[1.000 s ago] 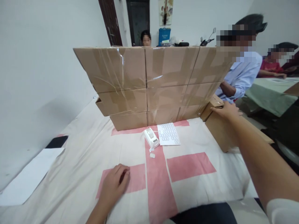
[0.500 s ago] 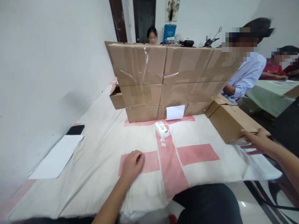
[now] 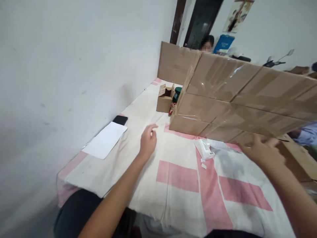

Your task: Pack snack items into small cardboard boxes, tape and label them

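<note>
My left hand [image 3: 148,142] hovers over the cloth with nothing in it, its fingers loosely bent and the thumb apart. Ahead of it, a small open cardboard box [image 3: 164,103] stands beside a green-lidded container [image 3: 177,91] and a red packet [image 3: 172,107], both partly hidden by the cardboard wall. My right hand [image 3: 266,153], somewhat blurred, is in front of the taped cardboard wall [image 3: 210,109] with fingers spread and nothing visible in them. Between my hands sits a white tape dispenser [image 3: 205,149]. A white paper sheet [image 3: 224,145] lies by the wall's foot.
A white sheet [image 3: 105,140] and a black phone-like object [image 3: 120,120] lie along the left wall. At far right a larger cardboard box [image 3: 297,155] stands near a person's sleeve [image 3: 308,134]. Another person sits behind the cardboard wall.
The view has swung left, showing the small box more fully. My right hand has left the large box at right and moved inward. My left hand has moved forward, its fingers more extended.
</note>
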A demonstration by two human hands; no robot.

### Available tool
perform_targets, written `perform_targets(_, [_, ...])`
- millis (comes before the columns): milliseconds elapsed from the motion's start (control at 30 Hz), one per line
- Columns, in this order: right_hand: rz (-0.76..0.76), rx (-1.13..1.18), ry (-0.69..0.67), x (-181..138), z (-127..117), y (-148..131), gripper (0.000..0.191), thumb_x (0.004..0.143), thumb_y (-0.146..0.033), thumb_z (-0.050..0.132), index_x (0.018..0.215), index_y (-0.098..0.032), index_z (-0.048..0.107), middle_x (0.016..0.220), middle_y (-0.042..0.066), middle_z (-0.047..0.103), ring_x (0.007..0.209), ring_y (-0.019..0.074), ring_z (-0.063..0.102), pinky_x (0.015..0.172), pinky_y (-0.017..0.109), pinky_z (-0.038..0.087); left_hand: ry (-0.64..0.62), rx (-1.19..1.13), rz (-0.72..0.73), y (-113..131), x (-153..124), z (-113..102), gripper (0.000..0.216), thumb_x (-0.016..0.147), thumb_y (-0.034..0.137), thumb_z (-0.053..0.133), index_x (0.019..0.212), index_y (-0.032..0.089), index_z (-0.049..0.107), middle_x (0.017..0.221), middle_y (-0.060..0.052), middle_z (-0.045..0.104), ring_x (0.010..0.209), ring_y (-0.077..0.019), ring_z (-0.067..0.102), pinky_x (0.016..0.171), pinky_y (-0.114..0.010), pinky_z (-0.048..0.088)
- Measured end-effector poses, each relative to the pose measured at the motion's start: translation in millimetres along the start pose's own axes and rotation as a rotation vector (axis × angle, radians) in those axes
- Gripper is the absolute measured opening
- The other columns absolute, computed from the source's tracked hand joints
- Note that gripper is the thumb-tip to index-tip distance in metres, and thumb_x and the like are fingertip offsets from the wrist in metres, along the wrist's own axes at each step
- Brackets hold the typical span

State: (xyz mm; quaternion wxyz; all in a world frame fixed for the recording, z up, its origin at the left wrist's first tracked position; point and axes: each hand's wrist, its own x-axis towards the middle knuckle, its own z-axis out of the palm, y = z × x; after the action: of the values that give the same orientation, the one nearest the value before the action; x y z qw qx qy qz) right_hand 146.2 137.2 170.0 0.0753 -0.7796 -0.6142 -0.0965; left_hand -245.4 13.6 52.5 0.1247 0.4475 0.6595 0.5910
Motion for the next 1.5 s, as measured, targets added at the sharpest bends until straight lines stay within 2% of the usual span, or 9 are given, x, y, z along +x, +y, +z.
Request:
perform_targets(167, [-0.609, 0.052, -0.159, -68.2, -12.3, -177.9, 0.062, 0.092, -0.059, 0.044, 0.144, -0.026, 0.050, 0.141, 0.018, 0.046, 0.105, 0.0352, 0.067, 0.088, 0.048, 0.053, 0.059, 0.034, 0.025, -30.7, 141.8, 62.2, 0.056, 0.095, 0.032, 0.059, 0.149, 0.029, 0.046, 0.169, -0.011, 0.005, 0.154, -0.0348, 0.027, 0.123, -0.054, 0.032])
perform_targets(267, [-0.876, 0.034, -0.209, -86.9, 3.7, -256.1, 0.047, 0.095, -0.049, 0.044, 0.132, -0.024, 0.060, 0.130, 0.016, 0.059, 0.110, 0.0347, 0.065, 0.085, 0.045, 0.054, 0.025, 0.030, 0.048, -50.8, 193.9, 106.8, 0.058, 0.096, 0.040, 0.060, 0.151, 0.031, 0.045, 0.170, -0.012, 0.002, 0.155, -0.0392, 0.025, 0.120, -0.060, 0.034])
perform_targets(433, [-0.771, -0.059, -0.355, -67.5, 41.0, -343.5, 0.036, 0.096, -0.041, 0.045, 0.110, -0.021, 0.070, 0.102, 0.017, 0.072, 0.097, 0.0335, 0.070, 0.079, 0.046, 0.055, 0.065, 0.018, 0.054, -98.1, 217.1, 136.8, 0.056, 0.095, 0.042, 0.061, 0.147, 0.029, 0.046, 0.160, -0.016, 0.033, 0.150, -0.0361, 0.035, 0.118, -0.059, 0.035])
perform_targets(633, [-0.604, 0.078, -0.288, -2.1, 52.2, -427.4, 0.042, 0.096, -0.028, 0.044, 0.131, -0.010, 0.059, 0.128, 0.027, 0.059, 0.119, 0.0416, 0.060, 0.092, 0.060, 0.049, 0.182, 0.045, 0.006, -124.9, 235.1, 136.8, 0.076, 0.096, 0.053, 0.056, 0.155, 0.019, 0.022, 0.165, -0.024, 0.019, 0.155, -0.0320, 0.026, 0.122, -0.051, 0.033])
perform_targets(767, [-0.192, 0.777, 0.163, 53.5, 65.1, -466.5, 0.048, 0.099, -0.025, 0.033, 0.144, -0.012, 0.041, 0.147, 0.024, 0.041, 0.143, 0.0375, 0.039, 0.111, 0.062, 0.035, 0.142, 0.160, 0.011, -115.3, 236.3, 137.8, 0.092, 0.091, 0.056, 0.062, 0.159, 0.019, 0.012, 0.168, -0.021, 0.018, 0.155, -0.0325, 0.027, 0.122, -0.050, 0.035])
perform_targets(900, [0.062, 1.225, 0.058, 79.0, 98.4, -496.8, 0.044, 0.102, -0.032, 0.021, 0.118, -0.011, 0.056, 0.111, 0.017, 0.064, 0.106, 0.0251, 0.065, 0.095, 0.043, 0.052, 0.100, 0.361, -0.063, -105.7, 232.7, 142.6, 0.075, 0.097, 0.039, 0.052, 0.161, 0.024, 0.017, 0.171, -0.013, 0.015, 0.155, -0.0259, 0.030, 0.122, -0.041, 0.035])
perform_targets(1000, [-0.022, 1.211, -0.019, 78.1, 119.3, -508.9, 0.039, 0.100, -0.033, 0.028, 0.093, -0.015, 0.062, 0.082, 0.007, 0.066, 0.076, 0.0181, 0.065, 0.079, 0.033, 0.055, 0.140, 0.392, -0.143, -108.3, 237.9, 138.6, 0.067, 0.099, 0.034, 0.043, 0.161, 0.022, 0.019, 0.171, -0.014, 0.016, 0.154, -0.0274, 0.030, 0.123, -0.045, 0.033])
perform_targets(1233, [0.074, 0.595, 0.108, 87.6, 142.3, -503.2, 0.054, 0.093, -0.029, 0.049, 0.143, -0.009, 0.048, 0.152, 0.026, 0.041, 0.144, 0.0372, 0.034, 0.115, 0.053, 0.027, 0.139, 0.270, -0.304, -127.3, 259.4, 105.9, 0.119, 0.072, 0.048, 0.081, 0.163, 0.023, 0.008, 0.171, -0.014, 0.018, 0.157, -0.0370, 0.020, 0.126, -0.057, 0.023])
perform_targets(1500, [-0.054, 0.315, -0.103, 105.7, 162.0, -509.4, 0.042, 0.097, -0.008, 0.036, 0.126, -0.004, 0.066, 0.136, 0.030, 0.054, 0.132, 0.0364, 0.044, 0.108, 0.050, 0.027, 0.089, 0.188, -0.253, -130.2, 261.1, 105.3, 0.097, 0.074, 0.038, 0.079, 0.157, 0.028, 0.029, 0.171, -0.007, 0.021, 0.158, -0.0377, 0.016, 0.127, -0.059, 0.020])
